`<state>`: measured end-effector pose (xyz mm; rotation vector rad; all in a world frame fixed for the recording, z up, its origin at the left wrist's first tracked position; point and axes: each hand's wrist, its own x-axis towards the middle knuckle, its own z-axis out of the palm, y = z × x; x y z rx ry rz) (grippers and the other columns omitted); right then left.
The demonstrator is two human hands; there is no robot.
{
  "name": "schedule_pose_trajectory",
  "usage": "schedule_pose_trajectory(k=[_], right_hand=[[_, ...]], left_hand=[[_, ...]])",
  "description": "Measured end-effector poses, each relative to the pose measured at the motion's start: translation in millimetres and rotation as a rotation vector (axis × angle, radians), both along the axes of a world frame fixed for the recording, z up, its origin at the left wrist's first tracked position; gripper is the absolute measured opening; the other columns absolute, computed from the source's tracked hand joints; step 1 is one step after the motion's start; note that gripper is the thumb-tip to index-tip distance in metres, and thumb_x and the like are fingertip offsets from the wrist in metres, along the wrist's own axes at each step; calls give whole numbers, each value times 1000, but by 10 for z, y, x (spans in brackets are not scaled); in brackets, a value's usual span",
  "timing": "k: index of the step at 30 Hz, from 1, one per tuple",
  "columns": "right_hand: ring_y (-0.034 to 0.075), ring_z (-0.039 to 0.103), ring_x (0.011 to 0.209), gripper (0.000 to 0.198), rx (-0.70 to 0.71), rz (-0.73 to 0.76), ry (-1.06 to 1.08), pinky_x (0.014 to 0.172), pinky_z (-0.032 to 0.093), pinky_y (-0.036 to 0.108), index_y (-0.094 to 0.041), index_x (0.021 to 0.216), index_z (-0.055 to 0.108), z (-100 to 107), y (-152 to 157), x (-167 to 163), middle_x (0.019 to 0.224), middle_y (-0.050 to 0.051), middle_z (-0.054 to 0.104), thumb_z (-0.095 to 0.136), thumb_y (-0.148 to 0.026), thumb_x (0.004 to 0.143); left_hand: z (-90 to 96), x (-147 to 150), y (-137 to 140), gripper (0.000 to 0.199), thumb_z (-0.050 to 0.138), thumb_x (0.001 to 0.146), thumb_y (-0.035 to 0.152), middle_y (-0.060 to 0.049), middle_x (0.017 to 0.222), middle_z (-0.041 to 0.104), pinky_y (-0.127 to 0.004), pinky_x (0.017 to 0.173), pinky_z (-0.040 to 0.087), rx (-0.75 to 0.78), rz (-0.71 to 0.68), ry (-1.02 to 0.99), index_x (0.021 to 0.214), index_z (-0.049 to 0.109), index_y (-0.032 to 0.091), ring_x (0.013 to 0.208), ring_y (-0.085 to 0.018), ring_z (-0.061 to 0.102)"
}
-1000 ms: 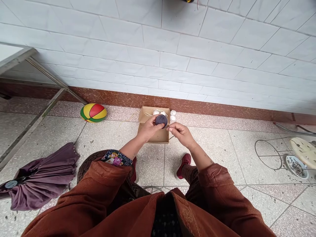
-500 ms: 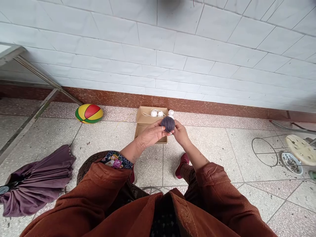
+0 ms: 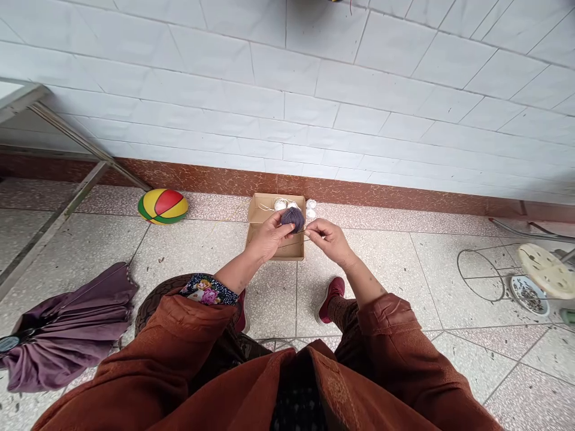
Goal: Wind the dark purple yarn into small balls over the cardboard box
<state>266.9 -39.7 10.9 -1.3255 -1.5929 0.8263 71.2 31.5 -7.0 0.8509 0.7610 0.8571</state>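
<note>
My left hand (image 3: 268,238) is closed around a dark purple-grey ball of yarn (image 3: 292,219), held above an open cardboard box (image 3: 294,254). Just to the right, my right hand (image 3: 327,239) pinches a thin strand of yarn that runs to the ball, thumb and forefinger together. White balls of yarn (image 3: 280,204) lie in the box's lid part (image 3: 257,209), partly covered by the dark ball. Two more white balls of yarn (image 3: 311,208) rest on the floor beside the box's right edge.
A yellow, red and green ball (image 3: 163,206) lies by the wall on the left. A folded purple umbrella (image 3: 85,323) is on the floor nearer me. Far right are a pale stool (image 3: 545,269) and a bowl of seed-like bits (image 3: 530,295). A metal-legged table (image 3: 85,185) stands left.
My right hand has moved off the ball of yarn to the right, drawing out a strand. My left hand has shifted slightly left with the ball.
</note>
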Motion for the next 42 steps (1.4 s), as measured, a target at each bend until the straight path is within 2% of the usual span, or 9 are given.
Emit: schedule_pose_trajectory(k=[5,9,12,19,23,27,31,37,42], right_hand=[[18,54,75,39,41,-153,92,74,47,34,-24,84,68,14,58,107,79,1,62,72,-60,96],[18,53,76,36,0,-250,143,75,47,32,-24,82,65,-89,122,46,78,0,61,69,-57,98],[19,53,76,36,-89,-260,142,75,48,31,-25,80,60,-204,138,-24,77,-1,59,62,-53,101],[20,57,77,29,-125,-202,-17,74,46,32,-26,82,57,-373,74,-61,78,1,63,56,-48,102],[20,58,77,28,-118,-100,-105,76,46,32,-26,80,57,-340,31,-96,79,1,64,58,-42,102],[20,61,80,25,-89,1,-99,79,48,32,-25,83,62,-251,-8,-142,82,2,67,60,-42,101],[19,59,76,33,-83,28,-24,77,48,32,-24,82,66,-136,-44,-111,80,1,67,64,-51,100],[18,58,75,45,-88,-1,106,75,50,33,-23,84,70,-24,-84,-12,78,1,67,70,-67,97],[20,62,77,42,-39,-22,121,78,52,36,-25,88,74,10,-94,-2,82,3,70,73,-66,96]], left_hand=[[-19,-54,-32,45,87,73,20,-8,116,75,-26,75,47,-14,-177,78,117,80,20,97,-18,66],[18,-77,-72,60,90,78,28,-8,119,75,-29,76,49,-64,-395,-64,135,76,27,97,-20,71],[44,-43,-88,67,91,80,35,-8,117,76,-32,77,52,-92,-465,-178,143,71,30,94,-22,75],[46,66,-51,42,93,78,28,-11,119,79,-38,95,56,-104,-243,-229,116,77,18,106,-24,74],[8,64,-24,38,92,77,27,-9,112,79,-33,89,54,-119,-97,-130,110,76,17,100,-20,72],[13,64,-28,42,92,77,29,-8,111,79,-32,86,55,-87,-64,-90,113,75,17,98,-20,71],[56,52,-20,49,91,77,28,-7,115,77,-32,85,56,-38,-32,-87,122,73,19,99,-20,72],[48,0,36,60,87,75,25,-6,117,75,-25,69,46,-12,14,-4,133,72,24,90,-15,68],[26,-16,37,64,88,71,26,-5,122,73,-24,70,44,2,4,42,134,74,26,92,-15,64]])
